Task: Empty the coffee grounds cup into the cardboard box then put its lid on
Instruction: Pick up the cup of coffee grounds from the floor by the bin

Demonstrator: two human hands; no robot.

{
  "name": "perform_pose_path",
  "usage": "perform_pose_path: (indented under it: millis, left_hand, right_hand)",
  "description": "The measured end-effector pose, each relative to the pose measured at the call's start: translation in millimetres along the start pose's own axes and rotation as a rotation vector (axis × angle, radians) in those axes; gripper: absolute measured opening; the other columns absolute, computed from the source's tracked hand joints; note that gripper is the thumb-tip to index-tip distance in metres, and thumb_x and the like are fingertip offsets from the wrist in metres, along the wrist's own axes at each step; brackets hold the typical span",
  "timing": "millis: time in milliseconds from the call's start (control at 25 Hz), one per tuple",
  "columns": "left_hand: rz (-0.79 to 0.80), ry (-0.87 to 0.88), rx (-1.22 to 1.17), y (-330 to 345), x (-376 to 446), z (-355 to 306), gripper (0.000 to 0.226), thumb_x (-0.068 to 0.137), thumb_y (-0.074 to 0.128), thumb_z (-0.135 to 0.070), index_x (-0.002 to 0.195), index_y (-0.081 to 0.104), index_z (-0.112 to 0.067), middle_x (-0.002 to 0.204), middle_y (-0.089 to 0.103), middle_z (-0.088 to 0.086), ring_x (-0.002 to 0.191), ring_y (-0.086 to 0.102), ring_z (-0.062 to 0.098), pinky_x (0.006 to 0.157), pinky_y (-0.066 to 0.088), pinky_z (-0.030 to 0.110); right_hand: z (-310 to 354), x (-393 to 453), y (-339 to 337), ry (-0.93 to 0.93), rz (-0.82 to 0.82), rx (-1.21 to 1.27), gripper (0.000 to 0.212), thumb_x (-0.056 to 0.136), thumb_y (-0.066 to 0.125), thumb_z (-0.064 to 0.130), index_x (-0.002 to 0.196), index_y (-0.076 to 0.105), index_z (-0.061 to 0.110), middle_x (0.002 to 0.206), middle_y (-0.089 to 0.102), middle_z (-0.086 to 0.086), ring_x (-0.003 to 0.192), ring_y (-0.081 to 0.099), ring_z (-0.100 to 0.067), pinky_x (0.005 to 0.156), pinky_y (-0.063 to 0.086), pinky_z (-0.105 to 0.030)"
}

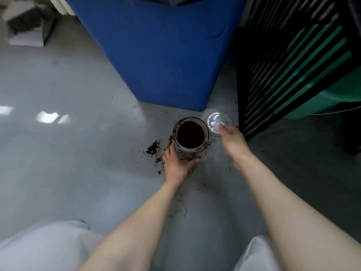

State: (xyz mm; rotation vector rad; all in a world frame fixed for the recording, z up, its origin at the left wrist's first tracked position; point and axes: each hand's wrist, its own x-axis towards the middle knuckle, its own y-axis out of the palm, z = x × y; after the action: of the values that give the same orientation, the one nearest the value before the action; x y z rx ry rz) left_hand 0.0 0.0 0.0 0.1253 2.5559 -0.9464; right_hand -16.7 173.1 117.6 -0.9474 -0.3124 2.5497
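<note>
Two hands are down on the floor: the left hand (176,165) wraps the full, upright coffee grounds cup (190,134) from six o'clock, while the right hand (233,139), nearer the clear lid (217,121) at the cup's two o'clock, touches its rim, grip unclear.

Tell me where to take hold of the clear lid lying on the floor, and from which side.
Pinch the clear lid at its near rim, coming from above. It lies flat on the floor, so only the thin edge offers a hold. The blue bin and black crate crowd its far and right sides, and the cup stands to its left. The right hand is already at that near edge.
</note>
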Motion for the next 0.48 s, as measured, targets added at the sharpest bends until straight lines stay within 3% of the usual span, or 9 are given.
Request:
perform_pose_path:
  millis: [160, 280, 480]
  left_hand:
    - [-0.118, 0.103, -0.114, 7.9, 11.9, -4.1, 0.104, 0.068, 0.091, -0.052, 0.152, 0.043, -0.015, 0.143, 0.052, 0.006, 0.136, 0.044, 0.025, 0.114, 0.038, 0.038]
    - [-0.125, 0.123, -0.232, 9.6, 16.3, -3.5, 0.102, 0.064, 0.092, -0.052, 0.150, 0.046, -0.023, 0.142, 0.055, -0.001, 0.135, 0.049, 0.018, 0.114, 0.044, 0.044]
    - [-0.078, 0.178, -0.262, 11.2, 28.1, -5.6, 0.109, 0.056, 0.095, -0.056, 0.148, 0.048, -0.022, 0.146, 0.059, 0.000, 0.139, 0.052, 0.023, 0.116, 0.043, 0.050]
  right_hand:
    - [0.7, 5.2, -6.8, -0.009, 0.021, -0.002, 0.043, 0.100, 0.047, 0.046, 0.131, 0.058, 0.018, 0.117, 0.058, 0.002, 0.110, 0.055, -0.020, 0.104, 0.047, -0.046]
    - [0.2, 4.2, -10.1, 0.004, 0.047, 0.010, 0.042, 0.101, 0.046, 0.044, 0.133, 0.057, 0.018, 0.115, 0.056, 0.002, 0.111, 0.055, -0.020, 0.104, 0.047, -0.046]
    - [-4.6, 2.6, -9.9, -0.013, 0.051, -0.007, 0.042, 0.100, 0.048, 0.046, 0.131, 0.055, 0.020, 0.119, 0.056, 0.002, 0.118, 0.057, -0.024, 0.105, 0.047, -0.048]
